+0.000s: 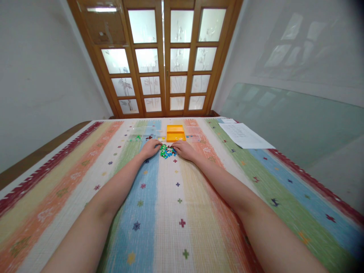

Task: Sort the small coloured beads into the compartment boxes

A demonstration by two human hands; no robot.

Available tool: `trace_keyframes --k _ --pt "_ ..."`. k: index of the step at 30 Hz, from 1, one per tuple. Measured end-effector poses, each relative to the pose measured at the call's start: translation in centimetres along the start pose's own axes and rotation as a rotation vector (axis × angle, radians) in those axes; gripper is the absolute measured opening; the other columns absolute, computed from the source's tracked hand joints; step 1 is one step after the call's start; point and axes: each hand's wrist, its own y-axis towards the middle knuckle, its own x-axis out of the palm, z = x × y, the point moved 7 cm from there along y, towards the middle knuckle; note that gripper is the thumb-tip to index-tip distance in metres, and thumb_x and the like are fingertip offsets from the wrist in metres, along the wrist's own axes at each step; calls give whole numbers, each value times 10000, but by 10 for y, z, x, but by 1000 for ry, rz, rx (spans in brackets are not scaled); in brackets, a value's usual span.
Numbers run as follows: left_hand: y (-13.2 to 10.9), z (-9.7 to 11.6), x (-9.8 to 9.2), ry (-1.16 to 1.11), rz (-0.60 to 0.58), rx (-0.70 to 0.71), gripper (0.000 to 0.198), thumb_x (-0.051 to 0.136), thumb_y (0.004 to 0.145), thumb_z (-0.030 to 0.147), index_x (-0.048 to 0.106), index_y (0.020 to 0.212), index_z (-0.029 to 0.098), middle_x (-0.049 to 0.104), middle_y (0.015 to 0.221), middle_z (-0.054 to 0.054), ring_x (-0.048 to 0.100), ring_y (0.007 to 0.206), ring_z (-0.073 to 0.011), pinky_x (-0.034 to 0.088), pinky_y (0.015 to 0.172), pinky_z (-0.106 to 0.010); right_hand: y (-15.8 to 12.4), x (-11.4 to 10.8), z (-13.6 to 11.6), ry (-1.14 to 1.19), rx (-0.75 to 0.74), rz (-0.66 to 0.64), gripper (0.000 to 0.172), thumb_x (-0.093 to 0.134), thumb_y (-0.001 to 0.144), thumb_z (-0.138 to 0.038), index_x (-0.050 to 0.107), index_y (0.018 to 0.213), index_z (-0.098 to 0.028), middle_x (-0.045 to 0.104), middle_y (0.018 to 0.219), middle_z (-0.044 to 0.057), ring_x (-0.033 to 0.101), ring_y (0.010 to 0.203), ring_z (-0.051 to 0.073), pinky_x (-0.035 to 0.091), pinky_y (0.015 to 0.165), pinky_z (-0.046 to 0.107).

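A small heap of green, blue and dark pieces (167,151) lies on the striped cloth (176,212) far in front of me. My left hand (150,148) rests at the heap's left side, fingers curled down toward it. On the heap's right side my right hand (184,148) has its fingers bent onto the pieces. Whether either hand holds a piece is too small to see. Just behind the heap stands an orange tray (175,133), with clear plastic trays to its left (142,133) and right (193,133).
White printed paper sheets (244,135) lie at the cloth's far right. A wooden door with frosted glass panes (163,60) stands behind the table. A glass panel (298,125) leans along the right wall. The table's wooden edge (42,151) shows at left.
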Motion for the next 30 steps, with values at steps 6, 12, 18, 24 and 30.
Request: trace_keyframes --k 6,12,18,24,30 --pt "-1 2 -1 0 -4 -17 270 561 993 270 788 1127 210 758 1148 -85 659 1111 -246 489 1051 -392 -1 -1 9 -30 82 51 311 500 1077 -229 770 1223 -180 737 1247 131 650 1168 253 493 1033 379" --pt "-1 -2 2 8 3 -19 272 567 993 284 787 1138 216 754 1144 -81 655 1117 -243 488 1053 -383 0 1 -2 47 -29 11 310 501 1067 -199 757 1242 -192 741 1259 112 654 1193 238 495 1065 384" --pt "-2 -2 2 3 16 -17 278 566 991 290 791 1139 222 754 1143 -82 657 1114 -246 490 1055 -387 1 7 -1 34 -69 -38 345 513 1040 -155 728 1309 -184 717 1317 133 642 1228 249 495 1090 415" --pt "-2 -1 1 14 11 -33 278 560 992 290 789 1134 221 752 1157 -79 653 1130 -240 487 1068 -381 2 9 11 108 4 34 361 476 1068 -213 728 1326 -185 704 1338 147 649 1238 255 508 1099 427" --pt "-1 -2 2 2 4 -16 290 549 998 283 789 1145 215 751 1155 -87 656 1121 -247 488 1064 -395 -3 -13 43 132 247 269 417 468 1034 -217 704 1376 -177 664 1420 150 598 1340 281 435 1209 503"
